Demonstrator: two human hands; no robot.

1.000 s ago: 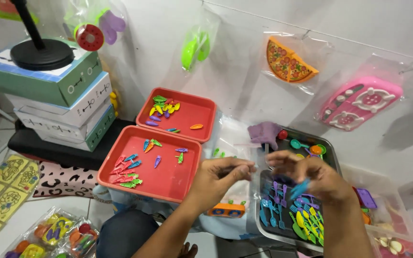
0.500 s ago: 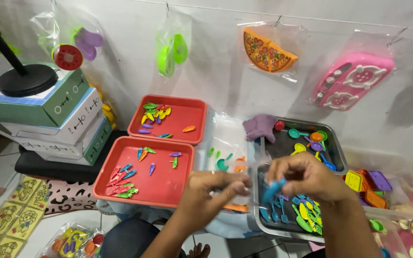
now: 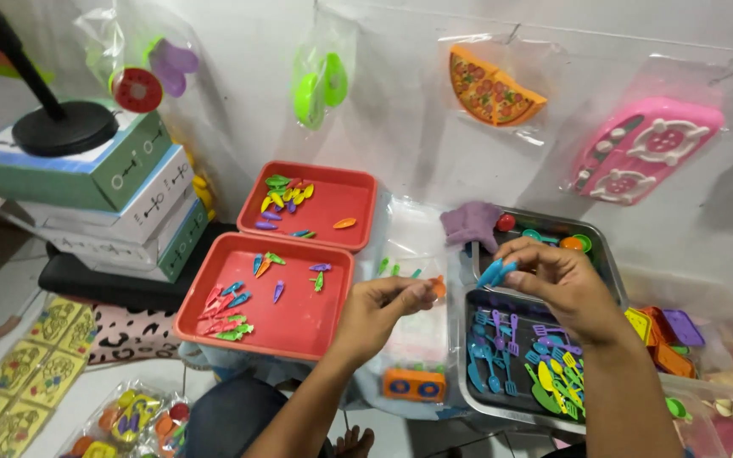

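Note:
My left hand [image 3: 388,305] pinches a small orange toy piece [image 3: 439,287] over a clear plastic bag [image 3: 409,246], between the red trays and the metal tray. My right hand [image 3: 557,284] holds a blue toy utensil [image 3: 495,273] above a metal tray [image 3: 467,373] filled with several blue, purple, green and yellow toy forks and spoons [image 3: 528,365]. The two hands are a short gap apart.
Two red trays [image 3: 299,326] [image 3: 358,199] at left hold small coloured toy pieces. A second metal tray [image 3: 594,246] with round toys lies behind. Stacked boxes [image 3: 120,195] with a black stand on top sit far left. Bagged toys hang on the wall. An orange block [image 3: 415,384] lies near me.
My right hand has lifted from the utensil tray with the blue utensil. My left hand has shifted slightly, still pinching the orange piece. The view moved closer.

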